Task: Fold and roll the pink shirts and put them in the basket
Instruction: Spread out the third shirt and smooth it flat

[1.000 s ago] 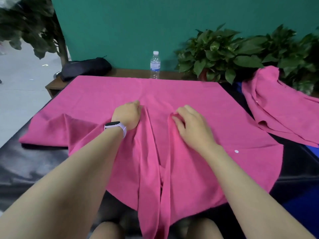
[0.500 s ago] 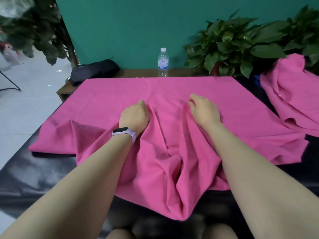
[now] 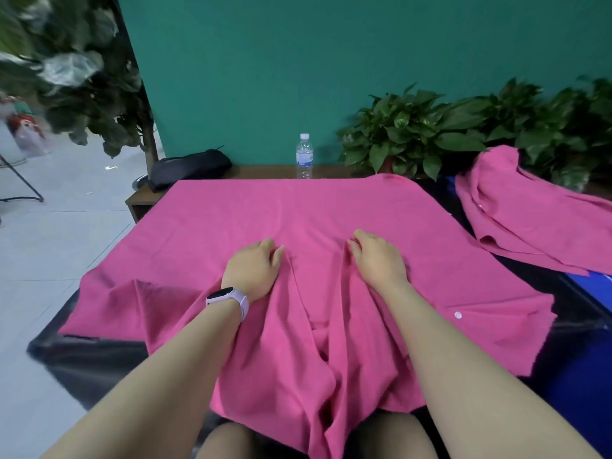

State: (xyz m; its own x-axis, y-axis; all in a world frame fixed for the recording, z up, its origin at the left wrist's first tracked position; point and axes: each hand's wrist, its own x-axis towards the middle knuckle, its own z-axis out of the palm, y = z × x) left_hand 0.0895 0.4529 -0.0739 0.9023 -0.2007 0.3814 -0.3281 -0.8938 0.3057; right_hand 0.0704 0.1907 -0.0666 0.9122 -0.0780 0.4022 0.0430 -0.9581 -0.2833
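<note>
While both hands rest on the cloth, the room from left to right reads:

Leafy tree (image 3: 82, 77): stands at far left, blurred, over the pale floor.
Black bag (image 3: 190, 167): lies on the wooden shelf (image 3: 265, 172) against the green wall.
Left hand (image 3: 255, 270): palm down on the spread pink shirt (image 3: 298, 213), fingers curled and bunching a ridge of fabric; a pale watch (image 3: 228, 299) sits on its wrist.
Spread pink shirt: lies flat on the black table (image 3: 92, 359), its near edge draped over the table's front toward the person's knees, with loose folds between the two hands.
Water bottle (image 3: 304, 156): upright on the shelf behind the shirt, capped; how much it holds I cannot tell.
Right hand (image 3: 377, 256): palm down just beside the left, fingers curled and gathering another ridge of cloth.
White button (image 3: 458, 315): shows on the shirt near the right forearm.
Potted plants (image 3: 430, 130): line the wall to the right.
Second pink shirt (image 3: 530, 220): lies crumpled at far right, apart from the first.
</note>
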